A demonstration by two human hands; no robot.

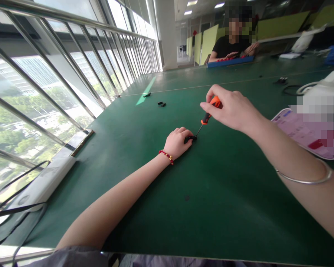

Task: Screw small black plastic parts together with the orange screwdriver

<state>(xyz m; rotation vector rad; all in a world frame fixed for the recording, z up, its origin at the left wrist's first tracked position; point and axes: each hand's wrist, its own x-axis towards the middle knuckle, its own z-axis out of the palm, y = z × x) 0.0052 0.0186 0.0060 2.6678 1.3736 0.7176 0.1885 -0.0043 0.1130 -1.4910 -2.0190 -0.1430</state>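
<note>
Head view: left hand (177,142) pins small black part (191,138) to green table (225,193); right hand (233,109) grips orange screwdriver (210,111), tip on part. Part appears light, rigid, apt to slide; hold its sides.

Open-plan office/workroom: long green table (156,178), slanted window wall (58,74), green partitions (208,44), ceiling lights (192,3), a co-worker (231,46) seated at far end.

Small part (191,138) on the tabletop (144,148) centre, left hand (178,142) on its near-left, screwdriver (207,115) above-right, loose bits (161,104) far, windows (44,74) left
</note>
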